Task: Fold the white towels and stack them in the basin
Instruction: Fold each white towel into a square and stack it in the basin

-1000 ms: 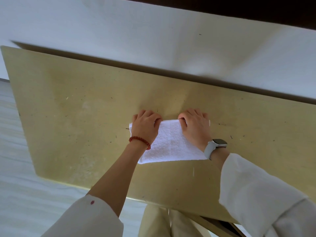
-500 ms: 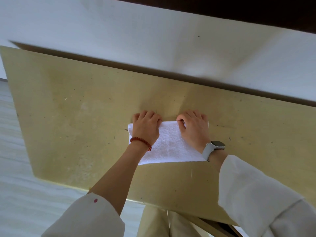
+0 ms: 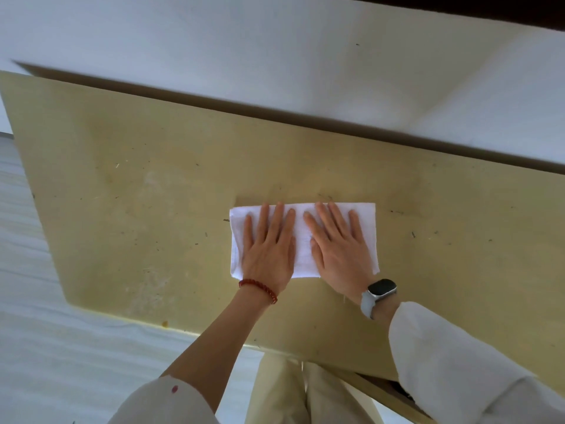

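Left hand, right hand flat | one towel | table

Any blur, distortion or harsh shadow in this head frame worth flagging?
Head view: the towel and both hands, left and right, are sharp; the table edges splay with wide-angle distortion; a dark shadow band runs along its far edge; the white wall looks soft.
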`<act>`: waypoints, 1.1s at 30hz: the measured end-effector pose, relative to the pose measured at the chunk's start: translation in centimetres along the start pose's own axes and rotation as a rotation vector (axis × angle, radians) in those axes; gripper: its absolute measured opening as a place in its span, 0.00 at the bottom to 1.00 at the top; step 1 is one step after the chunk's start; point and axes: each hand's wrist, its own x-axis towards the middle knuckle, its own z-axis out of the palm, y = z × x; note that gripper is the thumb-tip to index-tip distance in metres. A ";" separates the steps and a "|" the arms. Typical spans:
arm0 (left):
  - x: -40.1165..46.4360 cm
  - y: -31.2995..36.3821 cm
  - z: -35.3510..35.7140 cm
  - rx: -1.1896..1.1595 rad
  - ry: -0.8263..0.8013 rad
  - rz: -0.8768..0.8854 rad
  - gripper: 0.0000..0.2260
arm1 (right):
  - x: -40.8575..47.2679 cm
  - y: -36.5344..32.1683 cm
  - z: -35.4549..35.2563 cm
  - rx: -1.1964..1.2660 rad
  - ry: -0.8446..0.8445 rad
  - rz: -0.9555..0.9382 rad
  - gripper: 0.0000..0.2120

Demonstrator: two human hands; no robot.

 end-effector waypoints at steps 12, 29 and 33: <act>-0.7 -3.7 -0.6 0.168 -0.066 0.016 0.25 | -1.1 4.7 -0.7 -0.062 -0.072 0.158 0.24; -3.3 -5.9 -1.9 -0.219 0.329 -0.531 0.07 | 2.3 -1.8 -4.2 0.221 -0.040 0.032 0.16; -3.5 -6.5 -1.6 -0.232 0.307 -0.607 0.04 | 8.4 -4.9 -3.6 0.198 -0.082 -0.128 0.17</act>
